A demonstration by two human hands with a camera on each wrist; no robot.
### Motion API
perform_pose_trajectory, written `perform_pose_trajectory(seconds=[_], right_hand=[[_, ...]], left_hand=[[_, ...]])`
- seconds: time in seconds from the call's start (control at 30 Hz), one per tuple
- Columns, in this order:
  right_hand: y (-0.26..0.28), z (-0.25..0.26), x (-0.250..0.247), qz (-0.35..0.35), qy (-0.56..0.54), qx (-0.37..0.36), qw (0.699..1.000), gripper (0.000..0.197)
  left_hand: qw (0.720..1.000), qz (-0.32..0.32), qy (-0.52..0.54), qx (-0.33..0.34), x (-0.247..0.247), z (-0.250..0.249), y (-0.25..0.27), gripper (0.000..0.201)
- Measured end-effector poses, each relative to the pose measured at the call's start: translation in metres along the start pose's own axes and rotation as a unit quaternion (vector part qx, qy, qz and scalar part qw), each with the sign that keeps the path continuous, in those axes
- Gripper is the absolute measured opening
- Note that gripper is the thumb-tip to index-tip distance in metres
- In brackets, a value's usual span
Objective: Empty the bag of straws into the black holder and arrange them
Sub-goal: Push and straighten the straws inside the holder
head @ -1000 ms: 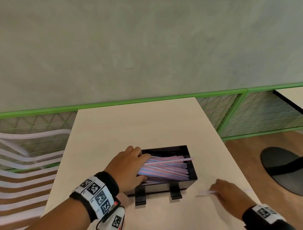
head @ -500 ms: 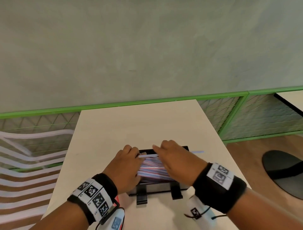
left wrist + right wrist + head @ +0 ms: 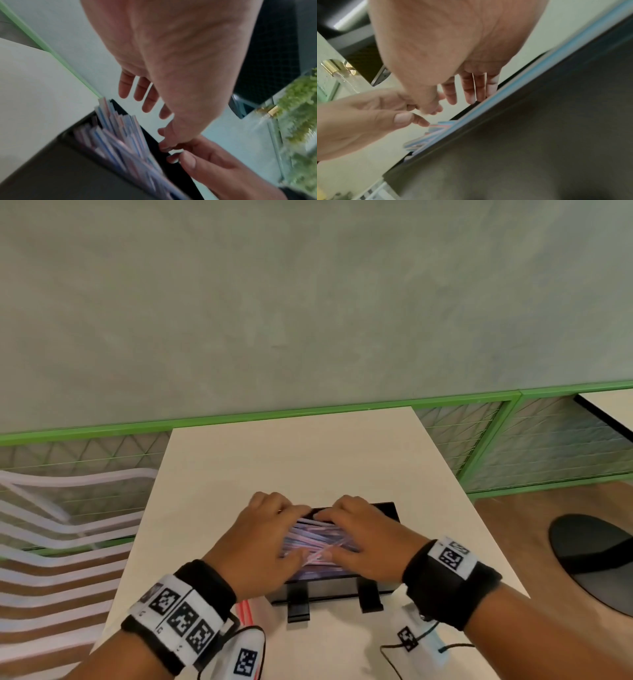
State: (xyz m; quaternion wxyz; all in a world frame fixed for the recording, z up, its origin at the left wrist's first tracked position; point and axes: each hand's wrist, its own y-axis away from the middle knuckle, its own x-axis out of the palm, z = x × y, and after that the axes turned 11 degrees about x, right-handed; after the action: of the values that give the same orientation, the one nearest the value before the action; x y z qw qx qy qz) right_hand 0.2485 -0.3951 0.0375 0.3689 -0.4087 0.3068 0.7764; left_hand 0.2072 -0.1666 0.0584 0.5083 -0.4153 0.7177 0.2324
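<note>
1. Left side, head view: a white slatted chair (image 3: 51,508) stands beside the table (image 3: 308,446). One chair, one table in use, with a second table's edge at far right.
2. Bag (image 3: 248,609): a clear plastic scrap with red lines peeks from under the left wrist, just beside the holder's near-left corner. It looks empty, likely dropped there after the tipping-out. One bag.
3. Left hand (image 3: 263,539): fingers straight and slightly spread, laid over the left ends of the straws (image 3: 317,534), thumb on the near side. It grips nothing and seems to be squaring the ends.
4. Black holder (image 3: 388,510): one, mid-table, with two black feet at the front. All visible straws lie inside it, mostly lengthwise, a few crossed on top. Too many and too blurred to count.
5. Right hand (image 3: 363,537): fingers straight and close together, resting flat on the right half of the pile, probably pushing strays down against the left hand. Not pinching.
6. Judgement: emptying is done, arranging is in hand.
7. Far right: one dark round base (image 3: 596,559) on the floor.
</note>
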Motion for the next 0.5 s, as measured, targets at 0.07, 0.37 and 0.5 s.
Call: perform_pose_trajectory(seconds=[0.07, 0.37, 0.5], right_hand=[[0.004, -0.015, -0.005, 0.015, 0.028, 0.007, 0.999, 0.065], [-0.013, -0.024, 0.007, 0.076, 0.113, 0.037, 0.99, 0.075], [-0.019, -0.015, 0.009, 0.078, 0.176, 0.034, 0.981, 0.064]], left_hand=[[0.998, 0.032, -0.042, 0.035, 0.01, -0.005, -0.007, 0.056], [0.963, 0.216, -0.16, -0.017, 0.027, -0.01, -0.044, 0.067], [0.947, 0.256, -0.192, -0.033, 0.03, -0.012, -0.051, 0.047]])
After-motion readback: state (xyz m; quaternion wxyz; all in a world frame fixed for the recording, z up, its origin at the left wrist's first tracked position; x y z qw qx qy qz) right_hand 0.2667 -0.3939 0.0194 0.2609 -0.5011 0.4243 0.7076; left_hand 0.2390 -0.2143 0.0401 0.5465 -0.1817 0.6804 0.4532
